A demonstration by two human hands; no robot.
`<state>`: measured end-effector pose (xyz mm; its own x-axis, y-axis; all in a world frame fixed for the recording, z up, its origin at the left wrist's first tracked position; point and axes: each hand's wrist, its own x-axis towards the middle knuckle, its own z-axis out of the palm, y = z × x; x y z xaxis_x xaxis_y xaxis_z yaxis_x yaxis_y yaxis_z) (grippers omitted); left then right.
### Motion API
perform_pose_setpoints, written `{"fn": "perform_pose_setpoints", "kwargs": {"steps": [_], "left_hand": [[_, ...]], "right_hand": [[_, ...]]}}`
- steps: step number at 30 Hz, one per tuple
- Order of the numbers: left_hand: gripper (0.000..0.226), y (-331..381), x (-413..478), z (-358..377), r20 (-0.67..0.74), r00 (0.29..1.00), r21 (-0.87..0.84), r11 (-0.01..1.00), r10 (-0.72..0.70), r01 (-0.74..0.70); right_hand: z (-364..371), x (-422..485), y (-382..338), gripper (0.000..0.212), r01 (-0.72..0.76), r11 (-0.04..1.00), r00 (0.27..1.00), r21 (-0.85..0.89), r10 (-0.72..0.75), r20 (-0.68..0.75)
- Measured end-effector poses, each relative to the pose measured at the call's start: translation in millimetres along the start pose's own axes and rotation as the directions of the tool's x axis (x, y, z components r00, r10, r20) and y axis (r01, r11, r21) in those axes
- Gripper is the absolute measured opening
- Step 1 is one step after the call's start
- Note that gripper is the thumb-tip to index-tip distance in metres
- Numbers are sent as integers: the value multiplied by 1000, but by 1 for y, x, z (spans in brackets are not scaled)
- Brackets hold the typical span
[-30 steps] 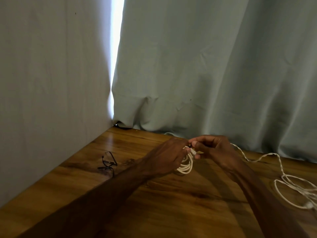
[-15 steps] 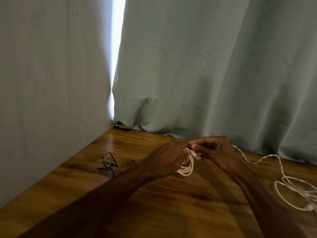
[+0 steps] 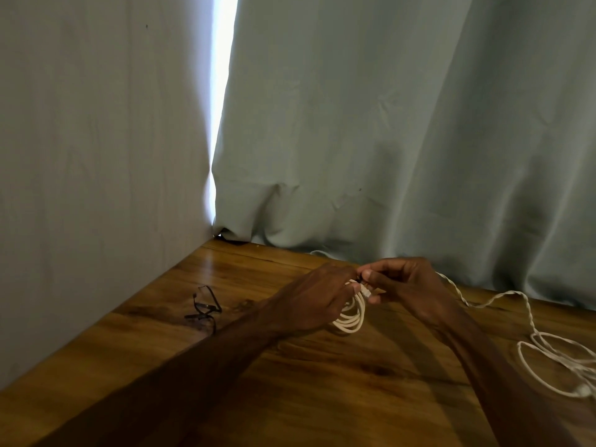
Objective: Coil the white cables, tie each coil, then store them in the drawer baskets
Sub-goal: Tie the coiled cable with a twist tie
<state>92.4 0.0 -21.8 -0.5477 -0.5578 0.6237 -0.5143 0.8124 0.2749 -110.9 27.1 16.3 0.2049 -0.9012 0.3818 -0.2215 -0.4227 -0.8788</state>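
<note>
Just above the wooden table (image 3: 322, 398), the left hand (image 3: 309, 298) grips a white cable coil (image 3: 351, 317), the right hand (image 3: 409, 285) pinches the white plug (image 3: 366, 290) at the coil's top, loose white cable (image 3: 545, 346) lies right of the coil, and black strips (image 3: 204, 309) lie to its left.

Dim, muted scene; the only strong light is an overexposed white slit between the curtains (image 3: 387, 124); it puts a soft sheen on the worktop (image 3: 225, 269); forearms fall into deep shadow; wide-angle bending at edges
</note>
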Motion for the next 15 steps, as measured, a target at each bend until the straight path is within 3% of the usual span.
{"fn": "perform_pose_setpoints", "kwargs": {"steps": [15], "left_hand": [[23,3,-1,-1,10,999,-9,999,-34,34]], "right_hand": [[0,-5,-4,25,-19,1000,1000,18,19,-6]]}}
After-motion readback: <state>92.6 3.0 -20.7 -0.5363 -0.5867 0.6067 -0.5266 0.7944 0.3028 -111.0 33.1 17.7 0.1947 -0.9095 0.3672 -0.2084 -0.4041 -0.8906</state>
